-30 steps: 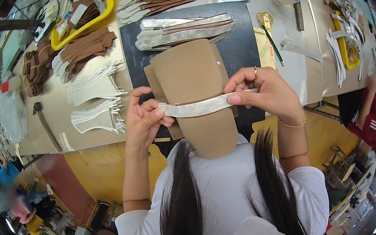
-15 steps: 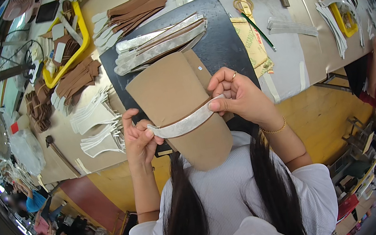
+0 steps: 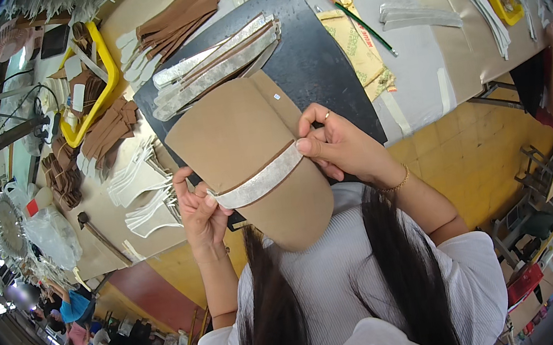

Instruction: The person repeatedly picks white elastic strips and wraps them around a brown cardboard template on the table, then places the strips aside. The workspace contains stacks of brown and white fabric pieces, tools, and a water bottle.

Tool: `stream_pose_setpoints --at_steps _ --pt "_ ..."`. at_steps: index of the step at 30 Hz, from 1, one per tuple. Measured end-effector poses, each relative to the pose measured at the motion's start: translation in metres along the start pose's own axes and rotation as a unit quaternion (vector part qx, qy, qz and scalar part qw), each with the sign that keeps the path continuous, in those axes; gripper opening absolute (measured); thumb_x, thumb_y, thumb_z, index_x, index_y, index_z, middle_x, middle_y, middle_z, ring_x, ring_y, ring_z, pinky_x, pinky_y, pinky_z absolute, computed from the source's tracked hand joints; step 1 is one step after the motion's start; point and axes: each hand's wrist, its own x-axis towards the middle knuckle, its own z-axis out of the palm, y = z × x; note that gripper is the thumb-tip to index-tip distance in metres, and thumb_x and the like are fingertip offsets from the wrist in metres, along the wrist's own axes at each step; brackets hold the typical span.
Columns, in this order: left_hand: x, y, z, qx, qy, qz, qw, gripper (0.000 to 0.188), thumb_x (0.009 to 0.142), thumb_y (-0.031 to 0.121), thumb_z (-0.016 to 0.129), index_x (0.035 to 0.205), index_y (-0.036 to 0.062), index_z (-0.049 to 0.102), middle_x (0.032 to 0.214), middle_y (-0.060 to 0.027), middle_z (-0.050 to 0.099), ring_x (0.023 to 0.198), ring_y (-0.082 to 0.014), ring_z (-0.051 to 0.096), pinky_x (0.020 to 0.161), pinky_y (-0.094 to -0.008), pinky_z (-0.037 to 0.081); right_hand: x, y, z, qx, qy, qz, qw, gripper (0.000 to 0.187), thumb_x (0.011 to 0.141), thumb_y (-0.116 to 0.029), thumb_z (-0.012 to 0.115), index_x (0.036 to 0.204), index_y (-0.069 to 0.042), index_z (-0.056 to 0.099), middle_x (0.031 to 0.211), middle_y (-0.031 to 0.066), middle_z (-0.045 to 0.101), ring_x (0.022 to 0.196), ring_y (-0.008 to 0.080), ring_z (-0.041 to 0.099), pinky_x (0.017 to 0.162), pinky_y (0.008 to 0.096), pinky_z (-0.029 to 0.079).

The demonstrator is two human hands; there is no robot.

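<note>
With both arms [image 3: 428, 203] bent, the left hand [image 3: 204, 213] and right hand [image 3: 339, 145] each form a pinch.

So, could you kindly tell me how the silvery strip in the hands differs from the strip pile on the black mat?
The held strip is single, while the strip pile has several pieces. The held strip curves across a brown surface; the strip pile rests on the black mat. Both show mottled, silvery-white faces.

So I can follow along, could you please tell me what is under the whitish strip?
Tan material shows above and below the whitish strip; whatever the strip covers is hidden.
</note>
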Motion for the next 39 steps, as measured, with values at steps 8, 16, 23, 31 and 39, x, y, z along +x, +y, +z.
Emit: stream_pose_setpoints --at_steps 8,16,23,31,39 --pt "-0.021 0.002 0.000 0.004 0.031 0.030 0.999 0.056 0.082 -0.007 0.059 0.129 0.0070 0.033 0.084 -0.0121 0.061 0.067 -0.0207 0.063 0.059 -0.0284 0.054 -0.030 -0.055 0.034 -0.368 0.108 -0.445 0.810 0.030 0.091 -0.021 0.056 0.116 -0.004 0.050 0.094 0.0085 0.057 0.083 0.0169 0.056 0.070 0.0295 0.047" --pt "-0.027 0.003 0.010 -0.041 0.032 0.065 0.997 0.053 0.082 -0.007 0.059 0.125 0.0073 0.034 0.089 -0.0104 0.060 0.081 -0.0154 0.061 0.073 -0.0257 0.054 -0.021 -0.028 0.120 -0.752 -0.108 -0.376 0.531 0.071 0.083 -0.050 0.051 0.133 -0.001 0.044 0.136 0.0148 0.045 0.130 0.0317 0.038 0.110 0.0439 0.025" --pt "-0.016 -0.006 0.004 -0.035 0.015 0.034 0.999 0.050 0.082 -0.011 0.057 0.122 0.0086 0.034 0.082 -0.0123 0.060 0.069 -0.0190 0.063 0.064 -0.0292 0.056 -0.027 -0.033 0.069 -0.662 -0.139 -0.380 0.630 0.074 0.085 -0.051 0.049 0.137 0.000 0.039 0.138 0.0156 0.044 0.133 0.0339 0.035 0.112 0.0448 0.020" --pt "-0.013 -0.007 -0.001 -0.023 0.030 0.002 0.999 0.051 0.083 -0.007 0.058 0.125 0.0090 0.032 0.080 -0.0128 0.060 0.066 -0.0201 0.064 0.062 -0.0316 0.056 -0.029 -0.013 0.026 -0.435 -0.094 -0.350 0.824 0.067 0.095 -0.046 0.040 0.141 0.002 0.031 0.144 0.0172 0.036 0.135 0.0329 0.030 0.110 0.0385 0.026" --pt "-0.010 -0.006 -0.008 -0.011 -0.010 0.019 1.000 0.051 0.084 -0.007 0.057 0.128 0.0048 0.033 0.083 -0.0146 0.061 0.069 -0.0214 0.065 0.062 -0.0313 0.056 -0.028 0.017 0.016 -0.308 0.041 -0.216 0.926 0.061 0.099 -0.039 0.038 0.143 0.000 0.025 0.140 0.0190 0.042 0.127 0.0299 0.045 0.105 0.0318 0.032"
